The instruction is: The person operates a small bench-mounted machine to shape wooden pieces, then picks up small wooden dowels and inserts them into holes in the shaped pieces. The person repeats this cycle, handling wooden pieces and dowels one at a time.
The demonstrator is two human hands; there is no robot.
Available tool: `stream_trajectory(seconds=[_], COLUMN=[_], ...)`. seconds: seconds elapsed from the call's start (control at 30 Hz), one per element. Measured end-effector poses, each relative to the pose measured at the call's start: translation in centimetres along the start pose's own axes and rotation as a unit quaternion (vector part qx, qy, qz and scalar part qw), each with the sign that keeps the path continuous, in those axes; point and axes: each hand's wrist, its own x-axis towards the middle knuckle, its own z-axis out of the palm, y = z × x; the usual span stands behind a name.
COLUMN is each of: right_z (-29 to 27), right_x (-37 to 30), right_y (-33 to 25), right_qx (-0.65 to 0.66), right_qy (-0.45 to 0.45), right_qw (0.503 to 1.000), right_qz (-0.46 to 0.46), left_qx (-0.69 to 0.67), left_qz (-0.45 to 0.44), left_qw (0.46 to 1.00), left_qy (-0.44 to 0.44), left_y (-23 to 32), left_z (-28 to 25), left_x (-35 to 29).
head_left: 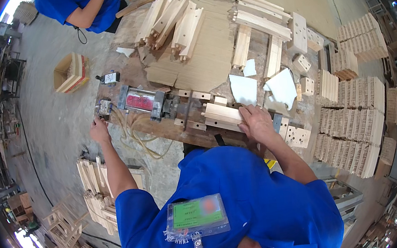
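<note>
At the table's left edge, my left hand is closed, its fingertips at a small metal hand valve with hoses; the exact grip is partly hidden. My right hand rests over the right end of a pale wooden rail, fingers bent down on it. The rail lies in a jig of drilled wooden blocks along the near edge. Left of the jig, a pneumatic cylinder with a red label is mounted, its rod end pointing towards the rail. A second valve sits beyond the first.
Loose wooden rails lie on cardboard at the back, with a stack of rails to the right. White foam sheets lie behind the jig. Tall wood stacks stand at right, a carton on the left floor. Another person stands across.
</note>
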Motion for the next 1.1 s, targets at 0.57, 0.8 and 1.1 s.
stream_trajectory(seconds=[0.57, 0.8, 1.1], right_z=[0.2, -5.5, -7.7], right_x=[2.4, 1.0, 1.1], right_y=[-0.9, -1.7, -1.8], right_qx=[-0.090, 0.133, 0.299], right_qy=[-0.039, 0.070, 0.224], right_qw=[0.995, 0.989, 0.925], right_qz=[-0.010, -0.003, -0.065], left_qx=[0.110, 0.160, 0.189], left_qz=[0.067, 0.132, 0.118], left_qw=[0.992, 0.977, 0.974], left_qy=[0.016, 0.054, 0.049], left_y=[-0.8, 1.2, 4.1], left_z=[-0.6, -0.9, -1.3], left_x=[0.5, 0.0, -2.0])
